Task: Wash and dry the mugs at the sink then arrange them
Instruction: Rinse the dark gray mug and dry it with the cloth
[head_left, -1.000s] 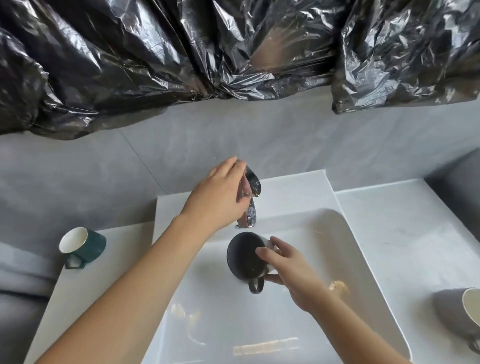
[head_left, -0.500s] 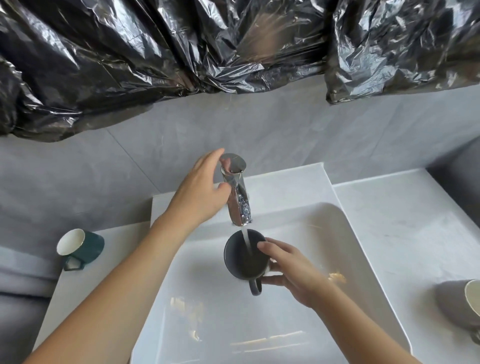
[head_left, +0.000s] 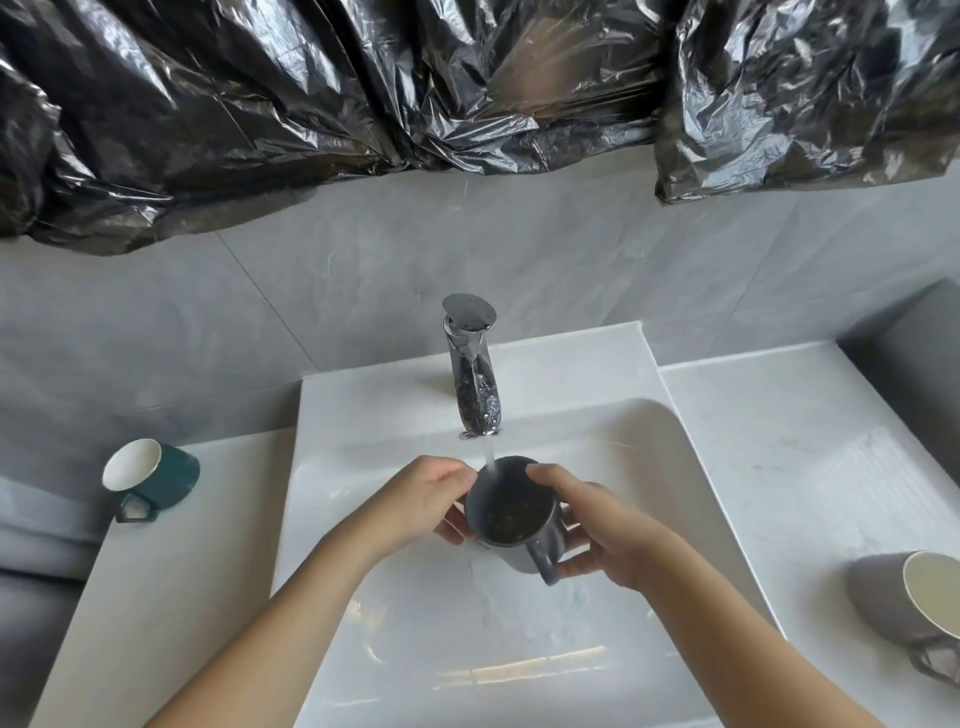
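**Dark mug held under running tap**

Nearest the camera, two bare forearms reach in over the white rectangular ceramic sink (head_left: 691, 467). Over the basin's middle, the left hand (head_left: 423, 501) curls its fingers round the left side of a dark grey ceramic mug (head_left: 511, 512), while the right hand (head_left: 605, 525) grips its right side, thumb over the rim, fingers beside the handle, which points toward the camera. The mug sits mouth-up, slightly tilted, with dark water inside.

Just beyond the mug, a thin stream falls onto its far rim from the chrome single-lever tap (head_left: 472, 374), which stands on the sink's back ledge.

Left of the sink, on the white table (head_left: 156, 597), a dark green mug with a white interior (head_left: 153, 480) lies on its side. Right of the sink, at the picture's edge, a grey mug with a cream interior (head_left: 906, 608) also lies tipped over.

Behind the tap rises a grey tiled wall (head_left: 311, 291), and above that hangs crumpled black plastic sheeting (head_left: 260, 114). No readable writing or brand marks show.
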